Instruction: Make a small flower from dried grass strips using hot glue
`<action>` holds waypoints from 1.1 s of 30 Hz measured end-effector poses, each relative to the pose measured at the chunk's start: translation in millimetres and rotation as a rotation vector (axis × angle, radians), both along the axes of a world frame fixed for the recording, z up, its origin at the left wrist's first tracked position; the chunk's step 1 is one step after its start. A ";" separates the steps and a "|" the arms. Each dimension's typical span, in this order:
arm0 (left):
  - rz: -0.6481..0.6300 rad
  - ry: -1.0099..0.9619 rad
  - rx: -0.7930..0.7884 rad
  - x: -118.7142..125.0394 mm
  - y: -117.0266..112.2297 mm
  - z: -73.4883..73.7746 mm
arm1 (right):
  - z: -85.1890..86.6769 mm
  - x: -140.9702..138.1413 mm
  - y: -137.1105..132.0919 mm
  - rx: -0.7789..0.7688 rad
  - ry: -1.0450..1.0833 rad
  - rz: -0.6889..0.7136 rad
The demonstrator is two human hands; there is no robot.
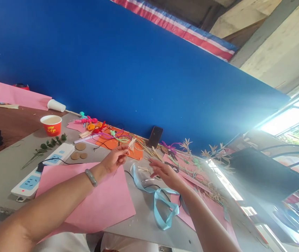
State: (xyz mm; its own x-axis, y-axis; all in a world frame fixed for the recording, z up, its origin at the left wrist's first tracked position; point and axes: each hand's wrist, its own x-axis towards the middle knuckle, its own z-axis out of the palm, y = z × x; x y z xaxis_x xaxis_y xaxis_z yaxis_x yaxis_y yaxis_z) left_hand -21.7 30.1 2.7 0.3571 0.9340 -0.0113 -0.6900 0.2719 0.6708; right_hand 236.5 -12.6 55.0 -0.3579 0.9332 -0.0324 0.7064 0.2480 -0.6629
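Note:
My left hand pinches a small pale sprig of dried plant, its straw-like tip pointing up above the fingers. A thin stem seems to trail below that hand. To the right, my right hand is open, its fingers stretched out over pale dried scraps on the table. Whether it touches them I cannot tell. A light blue ribbon lies loosely looped below this hand. Under my left forearm is a large pink sheet of paper.
A white power strip, several wooden discs, a green leafy sprig and a red paper cup stand or lie at left. A phone leans against the blue panel. Dried stems pile up at right, near a dark bag.

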 end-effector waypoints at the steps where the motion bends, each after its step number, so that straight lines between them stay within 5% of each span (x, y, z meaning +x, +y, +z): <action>1: -0.009 0.013 -0.007 1.5 -1.0 -0.7 | 0.2 0.5 0.3 0.014 0.004 -0.018; 9: -0.033 0.054 -0.020 8.1 -6.8 -0.5 | 7.6 -7.6 0.2 0.058 -0.048 0.106; 15: -0.044 0.047 -0.012 7.3 -2.2 -3.7 | 18.5 -20.6 10.9 0.111 -0.119 0.002; 22: -0.033 0.046 0.003 7.3 1.5 -9.1 | 44.5 -34.3 16.0 0.059 -0.348 0.328; 26: -0.044 0.020 -0.002 7.1 1.0 -8.2 | 45.6 -42.9 22.5 0.045 -0.289 0.179; 33: -0.046 0.023 -0.012 7.6 -1.1 -4.3 | 28.2 -46.4 40.9 0.292 -0.243 0.015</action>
State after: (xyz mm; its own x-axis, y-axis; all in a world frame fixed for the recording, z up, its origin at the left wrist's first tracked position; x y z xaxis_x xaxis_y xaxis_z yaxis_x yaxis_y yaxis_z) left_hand -14.0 29.1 -1.7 0.3992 0.9163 -0.0308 -0.6611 0.3110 0.6828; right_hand 190.1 28.3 83.2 -0.3866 0.9103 0.1480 0.8293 0.4133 -0.3761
